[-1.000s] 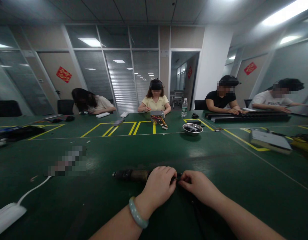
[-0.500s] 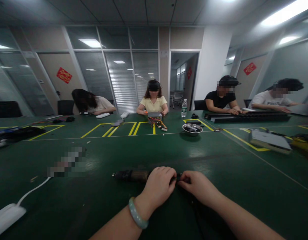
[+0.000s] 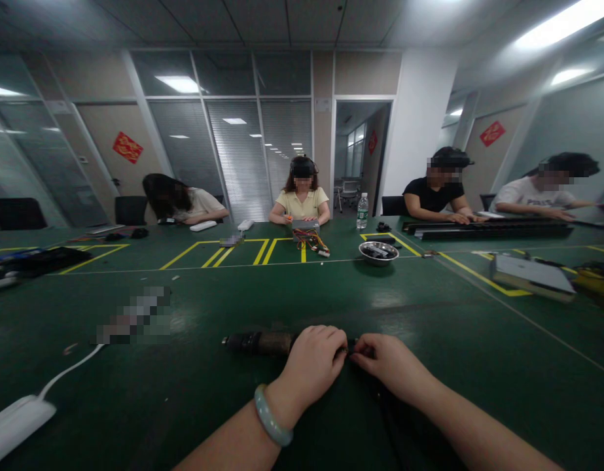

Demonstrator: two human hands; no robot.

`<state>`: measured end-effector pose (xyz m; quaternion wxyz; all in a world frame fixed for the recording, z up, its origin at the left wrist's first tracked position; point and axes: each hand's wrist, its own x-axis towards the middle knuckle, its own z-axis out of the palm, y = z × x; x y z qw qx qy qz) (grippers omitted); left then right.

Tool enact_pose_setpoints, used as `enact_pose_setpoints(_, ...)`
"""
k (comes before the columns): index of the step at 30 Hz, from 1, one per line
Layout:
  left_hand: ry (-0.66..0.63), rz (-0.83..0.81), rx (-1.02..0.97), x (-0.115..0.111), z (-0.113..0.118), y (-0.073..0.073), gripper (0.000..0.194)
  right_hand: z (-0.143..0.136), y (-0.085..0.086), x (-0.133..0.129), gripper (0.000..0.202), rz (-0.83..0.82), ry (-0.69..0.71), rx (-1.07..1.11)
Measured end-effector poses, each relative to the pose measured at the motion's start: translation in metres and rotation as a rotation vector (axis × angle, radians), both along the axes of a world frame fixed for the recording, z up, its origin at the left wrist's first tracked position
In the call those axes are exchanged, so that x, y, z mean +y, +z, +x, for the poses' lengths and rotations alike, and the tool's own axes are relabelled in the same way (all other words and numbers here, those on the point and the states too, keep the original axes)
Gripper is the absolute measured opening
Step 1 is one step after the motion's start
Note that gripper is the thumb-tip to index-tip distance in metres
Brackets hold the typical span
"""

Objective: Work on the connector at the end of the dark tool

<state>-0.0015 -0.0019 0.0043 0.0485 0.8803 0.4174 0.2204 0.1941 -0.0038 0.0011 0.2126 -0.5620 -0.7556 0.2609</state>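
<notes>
A dark, straight, drill-like power tool (image 3: 269,343) lies on the green table, its narrow metal tip pointing left. My left hand (image 3: 316,356) is wrapped over the tool's right part, fingers closed around it and hiding much of the body. Close beside it, my right hand (image 3: 387,363) is closed in a pinch at the tool's right end. What the right fingertips hold is too small and dark to make out. A dark cord seems to run from there toward me along the table. A pale green bangle circles my left wrist.
At the left lie a white power strip (image 3: 19,425) with its cable and a blurred-out object. Farther back are a metal bowl (image 3: 378,253) of dark parts, a water bottle (image 3: 362,212) and a silver box (image 3: 532,277). Several people sit working across the table.
The whole view has shifted slightly. Both hands stay in nearly the same position at the tool. A person across the table has moved a hand on the metal box.
</notes>
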Motion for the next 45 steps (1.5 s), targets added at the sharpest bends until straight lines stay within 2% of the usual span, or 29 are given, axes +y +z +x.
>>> enact_pose_setpoints(7,-0.003,0.011,0.002,0.0,0.0,0.0,0.005,-0.003,-0.003,-0.001,0.012,0.046,-0.005,-0.029)
enact_pose_setpoints(14,0.003,0.018,-0.004,0.002,0.001,-0.004,0.005,-0.006,-0.004,-0.008,0.008,0.183,-0.072,-0.185)
enact_pose_setpoints(24,0.021,0.009,0.005,0.0,0.002,-0.002,0.005,-0.011,-0.001,-0.009,0.009,0.174,-0.04,-0.223)
enact_pose_setpoints(31,0.027,-0.002,0.018,0.0,0.001,-0.001,0.007,-0.008,0.001,-0.01,0.007,0.111,-0.052,-0.213)
enact_pose_setpoints(45,0.03,-0.01,0.015,-0.001,0.001,0.002,0.008,-0.006,0.006,-0.007,0.007,0.161,-0.051,-0.222)
